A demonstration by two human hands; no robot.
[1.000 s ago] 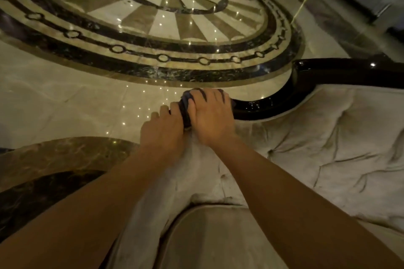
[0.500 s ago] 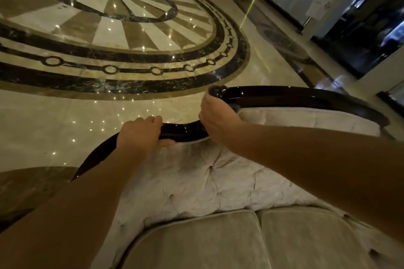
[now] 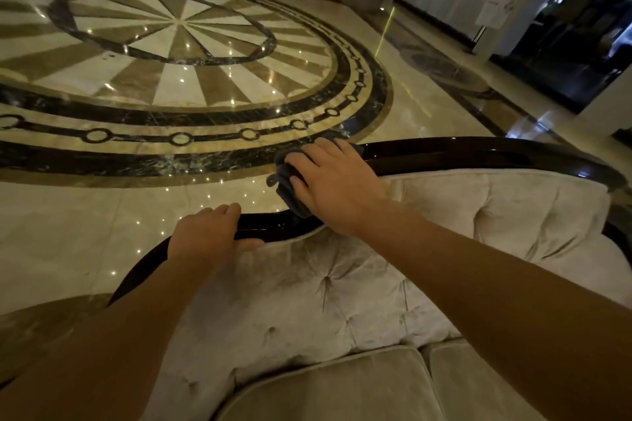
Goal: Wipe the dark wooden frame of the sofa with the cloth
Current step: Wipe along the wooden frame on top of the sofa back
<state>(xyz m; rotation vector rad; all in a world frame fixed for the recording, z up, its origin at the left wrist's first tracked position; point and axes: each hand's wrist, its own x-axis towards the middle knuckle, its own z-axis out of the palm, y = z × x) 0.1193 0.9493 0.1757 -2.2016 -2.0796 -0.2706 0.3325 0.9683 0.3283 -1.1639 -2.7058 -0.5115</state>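
The sofa's glossy dark wooden frame (image 3: 478, 155) curves along the top of the tufted pale backrest (image 3: 325, 290). My right hand (image 3: 337, 181) presses a folded dark grey-blue cloth (image 3: 285, 178) onto the frame where it rises in a curl. The cloth shows at my fingertips and under my palm. My left hand (image 3: 208, 236) rests on the lower stretch of the frame, to the left of the cloth, fingers draped over the rail and thumb on the upholstery.
Behind the sofa spreads a polished marble floor with a round dark-and-cream medallion (image 3: 178, 55). Pale seat cushions (image 3: 325, 386) lie below the backrest. A sign stand (image 3: 496, 7) and dark doorway stand at the far right.
My right hand with the cloth has slid right along the frame, from beside my left hand up onto the curl. My left hand stayed holding the lower rail. The view swung right and up.
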